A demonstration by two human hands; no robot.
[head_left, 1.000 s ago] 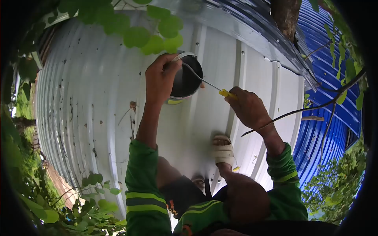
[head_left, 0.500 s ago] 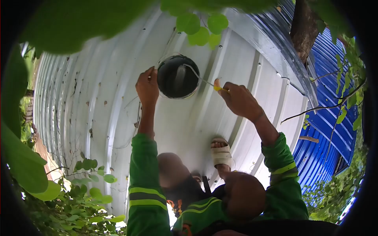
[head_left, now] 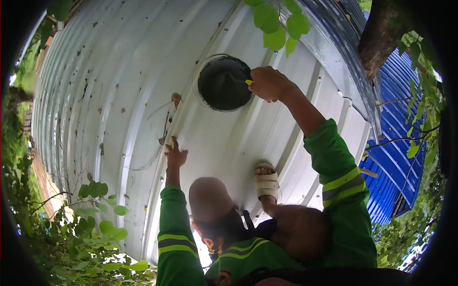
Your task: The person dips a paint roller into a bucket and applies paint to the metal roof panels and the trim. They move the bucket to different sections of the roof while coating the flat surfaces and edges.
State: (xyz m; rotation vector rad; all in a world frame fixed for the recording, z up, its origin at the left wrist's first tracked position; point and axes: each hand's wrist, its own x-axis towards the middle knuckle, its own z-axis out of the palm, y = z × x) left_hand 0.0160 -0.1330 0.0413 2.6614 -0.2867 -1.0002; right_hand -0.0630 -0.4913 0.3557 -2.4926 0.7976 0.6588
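A round bucket (head_left: 202, 97) with a dark inside stands on the pale ribbed metal roof (head_left: 214, 148). At its right rim, my right hand (head_left: 271, 85) is closed round the yellow handle of a paint roller (head_left: 249, 82). The roller's head is a dim, blurred shape inside the bucket. My left hand (head_left: 176, 156) lies low at a roof rib, away from the bucket, with its index finger stretched out and nothing gripped. Dry twigs and a curled brown leaf (head_left: 176, 98) lie just beyond its fingertips.
My sandalled foot (head_left: 266, 183) is planted on the roof below the bucket. Green leaves (head_left: 281, 28) hang at the top, near a tree trunk (head_left: 381, 38). A blue corrugated roof (head_left: 391, 171) lies to the right, with thin branches across it. Leafy shrubs (head_left: 102, 229) edge the lower left.
My left hand has left the bucket's rim and come down to the roof. My right hand has moved up and left to the bucket, bringing the roller's handle to its rim.
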